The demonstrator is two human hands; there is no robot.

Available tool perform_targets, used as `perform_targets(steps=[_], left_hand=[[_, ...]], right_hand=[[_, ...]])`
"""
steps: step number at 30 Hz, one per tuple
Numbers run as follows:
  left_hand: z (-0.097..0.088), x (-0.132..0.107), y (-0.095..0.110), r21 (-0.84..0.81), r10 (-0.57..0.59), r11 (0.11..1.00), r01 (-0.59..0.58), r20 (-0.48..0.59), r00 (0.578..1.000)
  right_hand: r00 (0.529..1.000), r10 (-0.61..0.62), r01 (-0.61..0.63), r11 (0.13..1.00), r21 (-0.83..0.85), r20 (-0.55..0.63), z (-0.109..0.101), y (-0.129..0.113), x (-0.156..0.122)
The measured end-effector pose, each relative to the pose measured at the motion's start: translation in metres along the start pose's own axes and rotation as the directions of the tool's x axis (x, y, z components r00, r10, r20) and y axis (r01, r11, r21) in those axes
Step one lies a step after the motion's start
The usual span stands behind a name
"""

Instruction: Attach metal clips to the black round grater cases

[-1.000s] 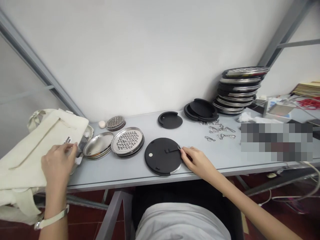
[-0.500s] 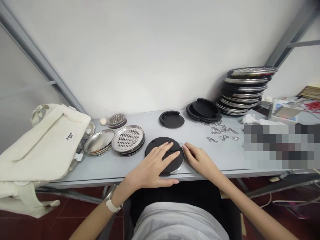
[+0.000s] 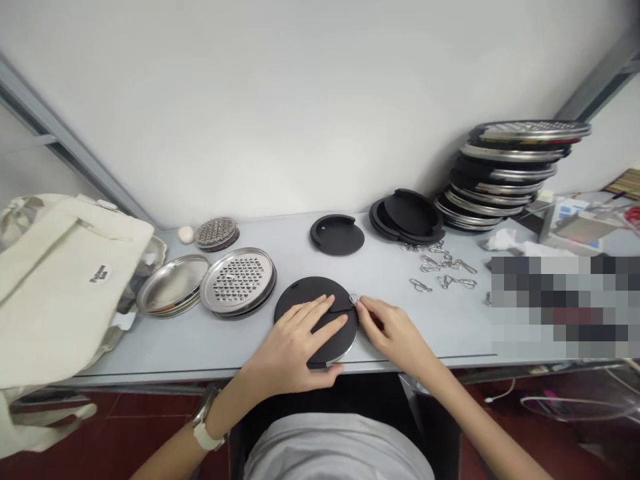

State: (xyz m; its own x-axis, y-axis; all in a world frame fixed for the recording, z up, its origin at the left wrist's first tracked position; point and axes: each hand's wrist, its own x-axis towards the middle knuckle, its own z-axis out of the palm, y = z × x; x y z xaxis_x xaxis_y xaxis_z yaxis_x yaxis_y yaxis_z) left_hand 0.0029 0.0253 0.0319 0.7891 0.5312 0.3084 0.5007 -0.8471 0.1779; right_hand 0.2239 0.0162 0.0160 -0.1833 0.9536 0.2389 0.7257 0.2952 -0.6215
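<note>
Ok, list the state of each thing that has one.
Left hand, spread on front disc
Right hand, pinching a clip
Front disc, flat, partly covered
Loose clips, scattered
Large graters, stacked
Small graters, stacked
Metal plates, stacked
Disc pile, overlapping
Lone disc, flat
Tall stack, standing
Bag, leaning

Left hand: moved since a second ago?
Yes, rightward: the left hand was in front of the cream bag; now it lies on the black disc, well right of that bag.

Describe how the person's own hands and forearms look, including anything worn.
The left hand and right hand are ungloved, the visible forearms sleeveless. The left wrist wears a cream strap with a silvery part, probably a watch; the right wrist shows nothing worn.
</note>
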Motion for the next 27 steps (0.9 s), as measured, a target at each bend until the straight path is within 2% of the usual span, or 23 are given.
perform_targets(steps=[9,17,23,27], left_hand=[[0.0,-0.001,-0.004,0.092,0.005,0.996,-0.009,0.043,0.999],[-0.001,-0.002,-0.008,0.131,0.016,0.991,-0.025,0.076,0.997],[-0.003,-0.001,-0.011,0.12,0.028,0.992,-0.037,0.079,0.996],[-0.003,-0.001,-0.011,0.088,0.024,0.996,-0.031,0.085,0.996]], right_hand=[[0.997,0.048,-0.055,0.993,0.103,0.066,-0.002,-0.001,0.003],[0.992,0.061,-0.073,0.991,0.113,0.109,0.002,0.001,0.003],[0.975,0.194,-0.214,0.953,0.216,0.11,0.001,-0.002,0.002],[0.971,0.212,-0.233,0.94,0.249,0.111,-0.003,-0.007,0.002]])
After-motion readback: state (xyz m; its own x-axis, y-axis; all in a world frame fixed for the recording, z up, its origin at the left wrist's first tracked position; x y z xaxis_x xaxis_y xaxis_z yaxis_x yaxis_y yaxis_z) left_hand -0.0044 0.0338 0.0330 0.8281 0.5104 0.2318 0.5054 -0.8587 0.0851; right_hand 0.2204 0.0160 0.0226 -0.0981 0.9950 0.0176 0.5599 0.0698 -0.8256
